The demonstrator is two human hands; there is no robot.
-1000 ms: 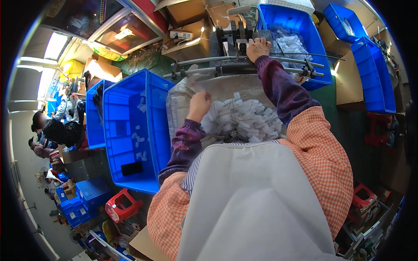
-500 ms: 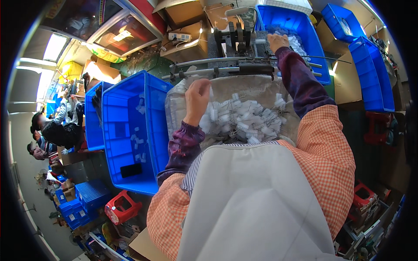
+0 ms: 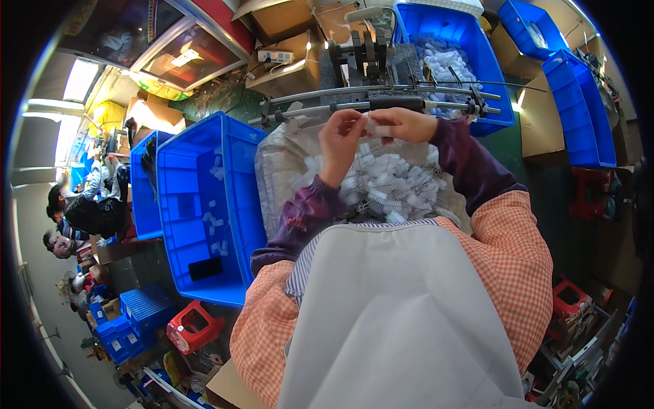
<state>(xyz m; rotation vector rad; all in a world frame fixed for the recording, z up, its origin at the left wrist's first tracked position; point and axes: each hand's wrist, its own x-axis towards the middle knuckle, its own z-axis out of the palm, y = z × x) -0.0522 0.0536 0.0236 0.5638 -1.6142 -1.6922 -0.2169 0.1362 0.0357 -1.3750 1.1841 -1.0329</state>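
The left hand (image 3: 338,141) and right hand (image 3: 410,125) meet near the far edge of a wrinkly, pale sheet (image 3: 274,167), and their fingers pinch a small white plastic piece (image 3: 372,128). Nearer the body, a heap of ribbed white bits (image 3: 392,184) fills the sheet's middle. Bare room shows along its left edge. A smooth, round, dark roller (image 3: 396,103) sits just past the hands.

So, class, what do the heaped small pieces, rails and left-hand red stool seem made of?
Heaped small pieces: probably matte plastic, judging by whitish, faintly translucent surfaces. Rails: likely polished metal, given bright streaks. Red stool: seemingly smooth moulded plastic, evenly coloured.
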